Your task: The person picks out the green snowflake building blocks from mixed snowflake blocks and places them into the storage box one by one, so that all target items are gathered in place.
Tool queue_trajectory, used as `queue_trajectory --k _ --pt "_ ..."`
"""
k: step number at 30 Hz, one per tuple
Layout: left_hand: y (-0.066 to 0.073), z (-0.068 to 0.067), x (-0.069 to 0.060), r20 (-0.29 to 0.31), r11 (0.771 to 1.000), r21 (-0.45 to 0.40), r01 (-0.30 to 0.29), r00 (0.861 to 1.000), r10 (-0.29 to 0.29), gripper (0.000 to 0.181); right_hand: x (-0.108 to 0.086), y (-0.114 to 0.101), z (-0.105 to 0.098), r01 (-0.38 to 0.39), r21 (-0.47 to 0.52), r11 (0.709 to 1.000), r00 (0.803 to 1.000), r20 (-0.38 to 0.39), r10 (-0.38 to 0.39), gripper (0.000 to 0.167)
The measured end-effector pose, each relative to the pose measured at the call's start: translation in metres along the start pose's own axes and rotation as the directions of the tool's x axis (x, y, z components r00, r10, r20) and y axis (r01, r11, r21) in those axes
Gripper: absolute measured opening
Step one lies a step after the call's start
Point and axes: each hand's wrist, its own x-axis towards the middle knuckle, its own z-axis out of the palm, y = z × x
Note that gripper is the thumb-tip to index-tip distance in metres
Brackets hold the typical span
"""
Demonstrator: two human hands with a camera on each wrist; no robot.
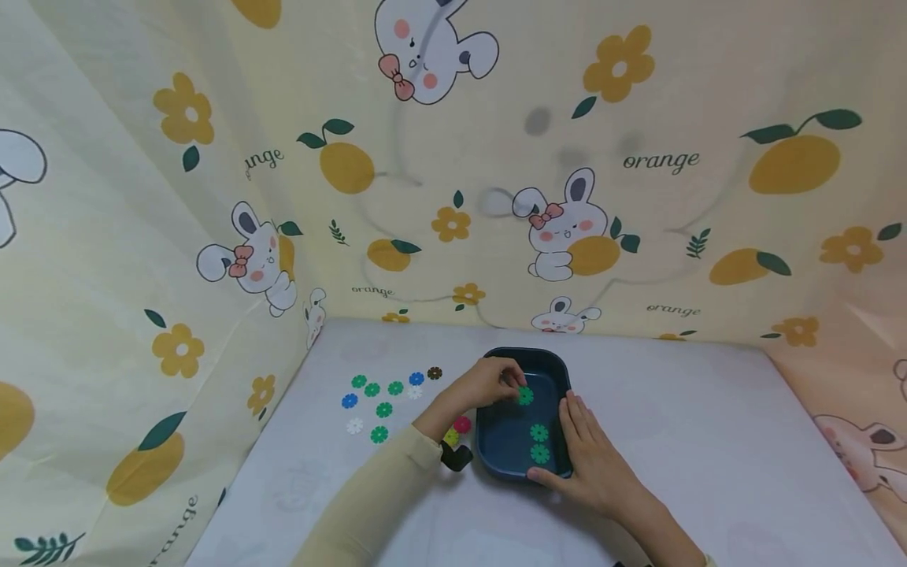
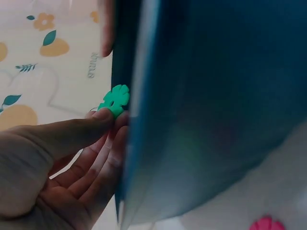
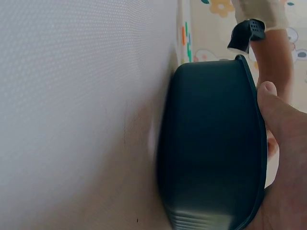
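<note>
Head view shows a small green flower-shaped piece [image 1: 525, 395] over the upper part of the dark tray [image 1: 499, 437]. The left hand [image 1: 494, 382] pinches this piece between thumb and fingers, with a narrow grip, and in the left wrist view several petals stand free beyond the thumb. Whether the piece touches the tray floor, I cannot tell. Lower in the tray lie two green pieces, a nearer one [image 1: 540, 453] and a farther one [image 1: 539, 433], just beside each other.

The right hand [image 1: 595, 457] rests on the tray's right side; its fingers are straight along the rim, and its thumb is at the near corner. This seems a good support: a light, steady pressure should keep the tray from sliding, while a strong push could tilt it.

For releasing such a thin piece well, I would bring it low and flat, then part the fingers gently, so it does not flip or knock the other two.

On the surface [image 1: 673, 441], left of the tray, are five loose green pieces [image 1: 384, 409], with blue [image 1: 349, 401], white [image 1: 355, 426] and brown [image 1: 434, 373] ones. A red piece [image 1: 462, 425] and a yellow piece [image 1: 451, 436] lie close to the left wrist. Behind hangs a printed cloth [image 1: 496, 157].
</note>
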Motion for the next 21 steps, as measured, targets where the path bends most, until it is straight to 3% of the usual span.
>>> queue_trajectory --k 7,21 --pt "0.0 0.017 0.014 0.029 0.996 0.088 -0.014 1.0 0.011 0.013 0.0 0.0 0.0 0.002 -0.002 1.0 1.0 -0.001 -0.002 0.128" --pt "0.002 0.038 0.021 0.074 0.986 0.165 -0.001 0.997 -0.011 0.011 -0.003 0.0 -0.001 0.019 0.001 1.0 1.0 -0.014 -0.019 0.125"
